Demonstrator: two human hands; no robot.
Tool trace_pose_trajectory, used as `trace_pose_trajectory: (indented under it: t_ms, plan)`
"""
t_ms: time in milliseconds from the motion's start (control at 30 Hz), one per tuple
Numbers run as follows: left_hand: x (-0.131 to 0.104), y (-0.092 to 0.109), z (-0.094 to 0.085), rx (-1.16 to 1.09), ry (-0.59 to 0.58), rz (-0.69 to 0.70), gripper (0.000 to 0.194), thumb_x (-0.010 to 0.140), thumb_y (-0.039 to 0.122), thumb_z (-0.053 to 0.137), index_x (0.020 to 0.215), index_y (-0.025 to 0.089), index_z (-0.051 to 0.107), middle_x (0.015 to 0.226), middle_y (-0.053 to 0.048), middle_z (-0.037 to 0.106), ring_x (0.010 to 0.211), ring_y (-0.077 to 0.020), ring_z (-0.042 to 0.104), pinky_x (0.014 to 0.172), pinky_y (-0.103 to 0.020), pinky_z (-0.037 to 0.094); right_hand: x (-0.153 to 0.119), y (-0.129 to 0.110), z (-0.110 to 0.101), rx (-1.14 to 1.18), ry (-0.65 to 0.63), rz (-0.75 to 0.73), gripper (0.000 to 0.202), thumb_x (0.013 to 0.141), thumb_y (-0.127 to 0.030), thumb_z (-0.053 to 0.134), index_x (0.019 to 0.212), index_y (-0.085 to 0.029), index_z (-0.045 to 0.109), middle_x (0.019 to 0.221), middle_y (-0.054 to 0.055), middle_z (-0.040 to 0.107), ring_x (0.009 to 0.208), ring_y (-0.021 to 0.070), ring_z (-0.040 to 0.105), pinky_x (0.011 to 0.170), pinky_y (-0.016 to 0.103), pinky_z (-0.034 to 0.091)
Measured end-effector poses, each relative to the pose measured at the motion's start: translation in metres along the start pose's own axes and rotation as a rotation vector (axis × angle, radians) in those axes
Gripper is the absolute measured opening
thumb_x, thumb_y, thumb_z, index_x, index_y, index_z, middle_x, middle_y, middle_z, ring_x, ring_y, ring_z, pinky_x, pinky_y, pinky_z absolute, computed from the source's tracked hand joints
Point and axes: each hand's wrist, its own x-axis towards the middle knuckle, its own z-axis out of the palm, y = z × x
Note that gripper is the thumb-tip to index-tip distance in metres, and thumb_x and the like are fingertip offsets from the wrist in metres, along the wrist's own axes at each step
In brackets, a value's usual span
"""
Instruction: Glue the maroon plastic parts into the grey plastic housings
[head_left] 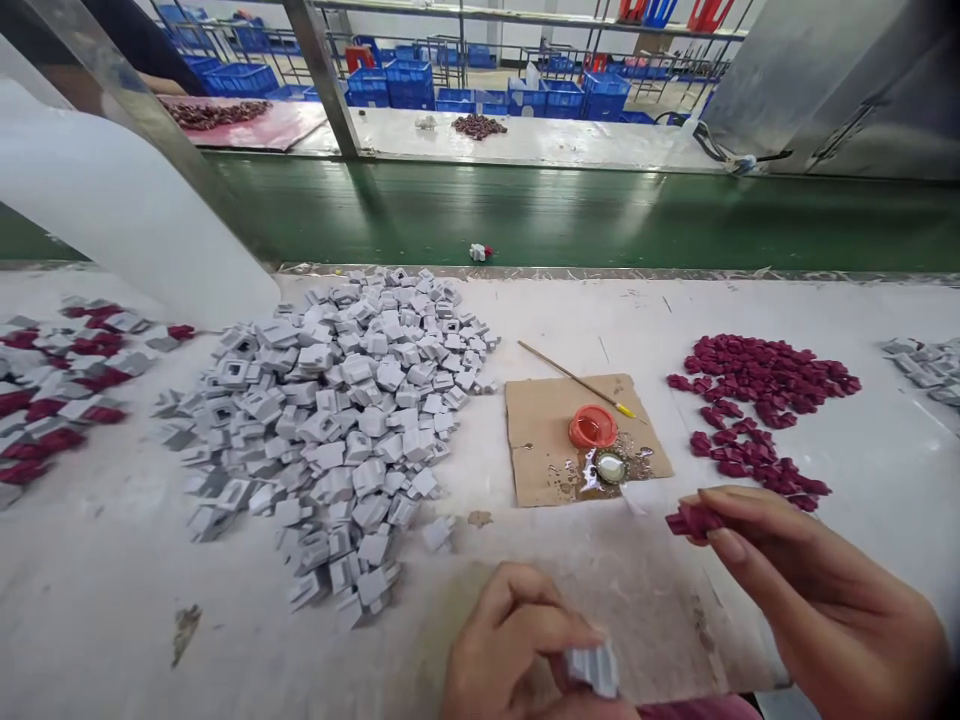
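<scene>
Near the bottom middle, my left hand [517,645] is closed on a grey plastic part [592,668]. My right hand [817,590], at the lower right, pinches a dark red part [694,520] between thumb and fingers. The two parts are apart. Beyond my hands a cardboard piece [540,440] bears an orange-red cup [592,427] of liquid, a bottle cap [610,466] beside it in a wet patch, and a yellow-tipped stick [570,376]. A big heap of grey parts [360,400] lies left of the cardboard, and a heap of dark red parts [765,375] lies right of it.
Mixed grey and red pieces [60,390] lie at the far left, below a white curved panel [120,200]. More grey parts [930,365] are at the right edge. A green conveyor belt [420,205] crosses behind the table, with a small grey-and-red piece [478,252] on it.
</scene>
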Motion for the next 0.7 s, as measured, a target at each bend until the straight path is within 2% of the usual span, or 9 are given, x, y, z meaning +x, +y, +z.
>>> trace_pose_trajectory:
  t_ms: [133,233,333,433,500,600,700]
  plan:
    - [0.006,0.004,-0.014,0.309,-0.177,0.198,0.031,0.077,0.021,0.080,0.103,0.026,0.065,0.104,-0.001,0.070,0.081,-0.0105,0.071,0.071,-0.012,0.055,0.000,0.001,0.001,-0.003,0.012,0.037,0.015,0.091,-0.025,0.067,0.104,-0.031,0.070,0.102,-0.005,0.068,0.090,0.0118,0.069,0.081,0.010,0.057]
    - [0.010,0.006,-0.018,0.471,-0.154,0.245,0.036,0.074,0.021,0.082,0.103,0.025,0.062,0.092,0.002,0.074,0.083,-0.0119,0.072,0.077,-0.013,0.056,0.001,0.002,0.002,0.007,0.033,0.094,0.020,0.089,-0.026,0.069,0.108,-0.030,0.069,0.099,-0.004,0.070,0.084,0.0099,0.069,0.080,0.007,0.056]
    - [0.010,0.008,-0.019,0.453,-0.107,0.236,0.032,0.074,0.021,0.082,0.096,0.023,0.059,0.088,0.002,0.070,0.077,-0.0103,0.071,0.072,-0.014,0.057,0.002,0.003,0.003,0.015,0.067,0.123,0.027,0.087,-0.027,0.072,0.113,-0.029,0.068,0.099,-0.003,0.070,0.082,0.0094,0.069,0.081,0.007,0.055]
    - [0.011,0.009,-0.022,0.422,-0.145,0.258,0.029,0.073,0.009,0.079,0.091,0.021,0.059,0.100,-0.001,0.069,0.087,-0.0111,0.071,0.076,-0.013,0.056,0.003,0.003,0.006,0.031,0.049,0.099,0.026,0.087,-0.025,0.072,0.112,-0.028,0.068,0.099,-0.003,0.070,0.083,0.0102,0.069,0.082,0.009,0.056]
    - [0.012,0.010,-0.024,0.437,-0.201,0.276,0.029,0.075,0.005,0.075,0.098,0.020,0.063,0.103,-0.003,0.071,0.092,-0.0119,0.071,0.080,-0.013,0.055,0.004,0.004,0.008,0.031,0.024,0.079,0.025,0.087,-0.022,0.071,0.111,-0.029,0.067,0.098,-0.004,0.069,0.083,0.0097,0.069,0.082,0.009,0.056]
    - [0.013,0.009,-0.027,0.509,-0.239,0.307,0.029,0.084,0.014,0.071,0.112,0.018,0.064,0.098,-0.005,0.069,0.083,-0.0106,0.069,0.070,-0.012,0.056,0.004,0.009,0.010,-0.009,-0.010,0.034,0.023,0.090,-0.020,0.068,0.110,-0.028,0.067,0.101,-0.004,0.068,0.085,0.0090,0.067,0.082,0.010,0.056]
    - [0.010,0.005,-0.026,0.581,-0.215,0.330,0.033,0.087,0.026,0.069,0.118,0.017,0.062,0.092,-0.003,0.061,0.060,-0.0055,0.059,0.052,-0.010,0.051,0.008,0.017,0.009,-0.144,-0.055,-0.080,0.020,0.093,-0.021,0.065,0.111,-0.026,0.067,0.106,-0.002,0.066,0.094,0.0095,0.064,0.089,0.012,0.051]
